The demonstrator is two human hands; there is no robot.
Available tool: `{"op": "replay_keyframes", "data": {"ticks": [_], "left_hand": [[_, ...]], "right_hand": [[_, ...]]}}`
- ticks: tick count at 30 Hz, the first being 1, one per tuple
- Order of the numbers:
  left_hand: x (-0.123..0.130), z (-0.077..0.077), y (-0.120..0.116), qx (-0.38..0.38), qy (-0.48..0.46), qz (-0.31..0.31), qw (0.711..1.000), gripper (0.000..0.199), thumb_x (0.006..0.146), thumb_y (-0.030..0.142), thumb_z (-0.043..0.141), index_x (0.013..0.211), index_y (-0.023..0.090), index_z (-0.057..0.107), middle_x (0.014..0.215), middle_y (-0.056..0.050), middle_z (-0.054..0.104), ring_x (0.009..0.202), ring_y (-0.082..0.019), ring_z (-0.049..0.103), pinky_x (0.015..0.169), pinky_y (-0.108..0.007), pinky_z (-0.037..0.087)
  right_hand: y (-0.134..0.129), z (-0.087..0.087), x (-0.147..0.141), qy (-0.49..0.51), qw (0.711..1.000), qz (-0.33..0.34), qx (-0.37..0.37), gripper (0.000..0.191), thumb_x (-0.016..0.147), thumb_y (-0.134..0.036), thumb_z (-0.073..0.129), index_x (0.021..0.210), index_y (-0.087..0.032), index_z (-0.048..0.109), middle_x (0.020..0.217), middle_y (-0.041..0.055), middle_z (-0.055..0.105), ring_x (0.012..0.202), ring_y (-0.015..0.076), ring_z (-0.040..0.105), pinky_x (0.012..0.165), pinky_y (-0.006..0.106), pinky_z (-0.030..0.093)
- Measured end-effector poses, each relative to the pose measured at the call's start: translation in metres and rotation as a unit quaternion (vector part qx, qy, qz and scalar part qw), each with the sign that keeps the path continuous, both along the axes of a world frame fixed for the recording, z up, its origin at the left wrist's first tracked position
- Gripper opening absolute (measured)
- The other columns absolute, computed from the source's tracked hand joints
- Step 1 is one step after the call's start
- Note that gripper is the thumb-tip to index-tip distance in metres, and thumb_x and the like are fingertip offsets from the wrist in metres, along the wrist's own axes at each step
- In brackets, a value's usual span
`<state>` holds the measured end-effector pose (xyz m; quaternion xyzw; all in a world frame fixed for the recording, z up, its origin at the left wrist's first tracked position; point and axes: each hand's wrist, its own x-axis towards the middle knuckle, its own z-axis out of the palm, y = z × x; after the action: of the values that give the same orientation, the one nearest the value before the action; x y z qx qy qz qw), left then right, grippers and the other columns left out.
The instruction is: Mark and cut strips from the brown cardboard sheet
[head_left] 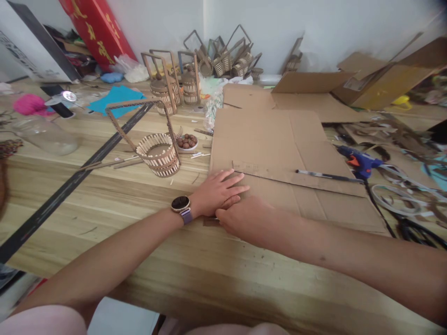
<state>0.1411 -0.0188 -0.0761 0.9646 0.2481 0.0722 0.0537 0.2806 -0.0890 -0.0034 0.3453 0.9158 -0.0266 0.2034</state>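
Observation:
My left hand [218, 191] lies flat with fingers spread on the lower left edge of a large cardboard sheet [261, 135]. Close beside it, my right hand [246, 216] is closed at the sheet's near edge. A thin bit of something shows at its fingertips, too small to name. Under the hands a short brown piece of cardboard [210, 223] sticks out to the left. Beyond my fingers, a long cardboard strip [279, 176] lies across the sheet, with a pen [324, 176] on it.
A small cardboard-and-stick basket [159, 156] with a tall handle stands left, next to a bowl of brown nuts [187, 141]. More baskets [223, 60] crowd the wall. A blue glue gun [361, 160] lies right among cardboard scraps. A glass jar [45, 135] lies far left.

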Motion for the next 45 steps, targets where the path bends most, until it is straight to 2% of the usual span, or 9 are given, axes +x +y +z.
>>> {"op": "replay_keyframes", "data": {"ticks": [6,10,17,23,25,29,33,38,45], "left_hand": [[-0.001,-0.002,0.002,0.002,0.007,-0.004,1.000,0.047,0.106,0.039,0.040,0.152,0.027,0.046,0.163,-0.008,0.037,0.151,-0.033,0.027,0.121,-0.053,0.028],[0.001,-0.008,0.003,0.006,0.009,0.004,1.000,0.047,0.107,0.040,0.039,0.152,0.030,0.046,0.164,-0.005,0.036,0.152,-0.034,0.026,0.121,-0.053,0.026],[0.001,-0.007,0.000,0.022,0.004,-0.006,1.000,0.046,0.107,0.041,0.038,0.150,0.027,0.048,0.161,-0.007,0.040,0.151,-0.032,0.030,0.120,-0.051,0.028],[0.000,-0.006,-0.001,0.024,-0.001,0.003,1.000,0.047,0.108,0.044,0.035,0.149,0.028,0.049,0.162,-0.006,0.040,0.151,-0.032,0.030,0.120,-0.053,0.029],[0.000,-0.006,-0.002,0.021,-0.005,0.004,1.000,0.047,0.108,0.043,0.034,0.149,0.027,0.049,0.162,-0.006,0.040,0.151,-0.032,0.030,0.120,-0.052,0.029],[-0.001,-0.005,-0.003,0.021,-0.016,0.006,1.000,0.046,0.108,0.042,0.033,0.149,0.028,0.049,0.162,-0.006,0.040,0.151,-0.031,0.030,0.120,-0.053,0.030],[-0.001,-0.005,-0.004,0.017,-0.021,0.006,1.000,0.046,0.108,0.041,0.033,0.149,0.027,0.049,0.161,-0.007,0.040,0.151,-0.031,0.030,0.120,-0.054,0.030],[-0.001,-0.004,-0.003,0.018,-0.015,0.008,1.000,0.046,0.108,0.042,0.033,0.149,0.027,0.050,0.161,-0.007,0.040,0.151,-0.032,0.030,0.121,-0.053,0.029],[-0.001,-0.004,-0.003,0.021,-0.018,0.007,1.000,0.046,0.108,0.042,0.034,0.148,0.027,0.050,0.161,-0.007,0.042,0.151,-0.030,0.031,0.120,-0.053,0.030]], "right_hand": [[-0.003,0.026,-0.023,-0.066,0.997,-0.020,-0.032,0.033,0.083,-0.001,0.057,0.109,-0.012,0.074,0.102,0.0201,0.077,0.090,0.0343,0.073,0.073,0.044,0.057],[-0.003,0.019,-0.027,-0.073,0.996,-0.019,-0.036,0.036,0.079,-0.004,0.065,0.113,-0.013,0.073,0.102,0.0210,0.076,0.092,0.0373,0.073,0.076,0.051,0.058],[-0.005,-0.003,-0.003,-0.032,0.999,-0.036,-0.008,0.031,0.081,-0.008,0.068,0.111,-0.013,0.070,0.105,0.0199,0.075,0.092,0.0289,0.074,0.071,0.035,0.058],[-0.003,-0.008,0.036,-0.031,0.995,-0.073,-0.068,0.022,0.088,-0.010,0.060,0.108,-0.017,0.067,0.070,0.0046,0.070,0.063,0.0208,0.071,0.051,0.025,0.040],[0.003,-0.012,0.055,0.017,0.994,-0.072,-0.083,0.014,0.095,-0.017,0.054,0.101,-0.018,0.067,0.069,0.0035,0.069,0.063,0.0195,0.068,0.051,0.025,0.034],[0.010,-0.017,0.081,0.173,0.967,-0.117,-0.146,0.027,0.102,-0.029,0.043,0.085,-0.019,0.061,0.069,-0.0007,0.063,0.060,0.0131,0.055,0.054,0.025,0.028],[0.007,-0.017,0.084,0.182,0.958,-0.158,-0.157,0.023,0.100,-0.028,0.046,0.082,-0.019,0.058,0.064,-0.0031,0.055,0.055,0.0114,0.045,0.053,0.026,0.022],[0.010,-0.020,0.083,0.219,0.944,-0.171,-0.178,0.030,0.101,-0.031,0.041,0.077,-0.019,0.053,0.063,-0.0036,0.050,0.056,0.0114,0.042,0.055,0.027,0.023],[0.012,-0.021,0.085,0.216,0.947,-0.170,-0.168,0.028,0.100,-0.031,0.042,0.081,-0.018,0.057,0.069,-0.0008,0.056,0.060,0.0127,0.046,0.057,0.027,0.025]]}}
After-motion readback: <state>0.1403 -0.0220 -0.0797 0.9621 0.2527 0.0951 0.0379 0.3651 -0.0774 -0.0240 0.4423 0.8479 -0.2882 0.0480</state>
